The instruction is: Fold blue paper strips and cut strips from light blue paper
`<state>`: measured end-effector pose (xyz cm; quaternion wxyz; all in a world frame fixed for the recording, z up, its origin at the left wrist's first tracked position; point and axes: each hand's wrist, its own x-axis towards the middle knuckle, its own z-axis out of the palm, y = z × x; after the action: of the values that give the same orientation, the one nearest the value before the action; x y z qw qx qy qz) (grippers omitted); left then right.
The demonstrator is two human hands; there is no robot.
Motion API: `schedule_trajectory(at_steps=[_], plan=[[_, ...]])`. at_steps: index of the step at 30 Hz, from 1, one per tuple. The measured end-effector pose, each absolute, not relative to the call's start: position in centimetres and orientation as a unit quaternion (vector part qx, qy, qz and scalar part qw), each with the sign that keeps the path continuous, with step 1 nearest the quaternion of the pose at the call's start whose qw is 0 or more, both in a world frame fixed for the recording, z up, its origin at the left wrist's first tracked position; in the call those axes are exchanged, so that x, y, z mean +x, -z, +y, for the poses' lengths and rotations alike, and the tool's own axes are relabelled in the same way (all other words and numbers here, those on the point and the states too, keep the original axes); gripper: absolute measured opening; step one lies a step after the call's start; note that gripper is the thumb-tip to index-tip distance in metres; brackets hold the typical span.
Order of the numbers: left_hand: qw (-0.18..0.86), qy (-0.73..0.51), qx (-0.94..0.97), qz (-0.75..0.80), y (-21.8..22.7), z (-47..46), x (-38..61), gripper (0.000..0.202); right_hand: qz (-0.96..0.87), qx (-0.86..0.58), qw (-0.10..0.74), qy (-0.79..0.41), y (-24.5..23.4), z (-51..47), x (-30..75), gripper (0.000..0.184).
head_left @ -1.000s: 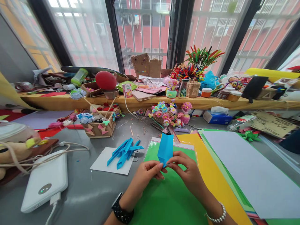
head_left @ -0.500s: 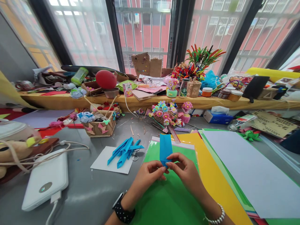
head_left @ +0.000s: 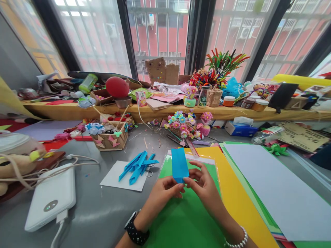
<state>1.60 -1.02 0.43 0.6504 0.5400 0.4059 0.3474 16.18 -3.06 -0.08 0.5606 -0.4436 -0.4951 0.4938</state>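
A folded strip of blue paper [head_left: 180, 164] stands up between my two hands, its lower end creased. My left hand [head_left: 169, 189] pinches the bottom left of the strip between thumb and fingers. At the bottom right corner, the thumb and fingers of my right hand [head_left: 200, 181] hold it too, with the upper fingers raised behind. Beneath both hands lies a green paper pack [head_left: 186, 217] in a clear sleeve. To the left, several folded blue paper pieces [head_left: 139, 167] rest in a pile on a white square card [head_left: 111, 177].
A white power bank [head_left: 53, 196] with cables lies at left. Behind stand a craft basket [head_left: 111, 141] and pompom-like flowers [head_left: 181, 124]. Yellow paper [head_left: 240, 203] and a white sheet stack [head_left: 279, 186] spread at right. A cluttered ledge [head_left: 155, 112] runs below the windows.
The blue strip has tilted left and turned its face more toward me. My right hand's fingers have lifted and spread along its right edge; my left hand has barely moved.
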Motion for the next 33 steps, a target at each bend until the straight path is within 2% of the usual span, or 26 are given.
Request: schedule_trajectory(at_steps=[5,14,19,25,33], plan=[[0.643,-0.348,0.545,0.411,-0.39,-0.99,1.58,0.024,-0.518,-0.479,0.493,-0.509,0.30,-2.85,16.27,0.026],[0.628,-0.334,0.567,0.415,-0.02,-0.80,1.66,0.025,-0.552,-0.505,0.470,-0.469,-0.20,-3.08,16.30,0.027],[0.578,-0.379,0.564,0.452,0.16,-0.60,1.53,0.028,-0.571,-0.519,0.465,-0.434,-0.19,-3.16,16.32,0.028],[0.662,-0.367,0.513,0.406,-0.19,-0.31,0.98,0.033,-0.589,-0.524,0.442,-0.428,-0.49,-3.30,16.28,0.030],[0.692,-0.378,0.446,0.423,-0.78,-1.01,1.42,0.034,-0.594,-0.533,0.440,-0.412,-0.34,-3.26,16.28,0.029]])
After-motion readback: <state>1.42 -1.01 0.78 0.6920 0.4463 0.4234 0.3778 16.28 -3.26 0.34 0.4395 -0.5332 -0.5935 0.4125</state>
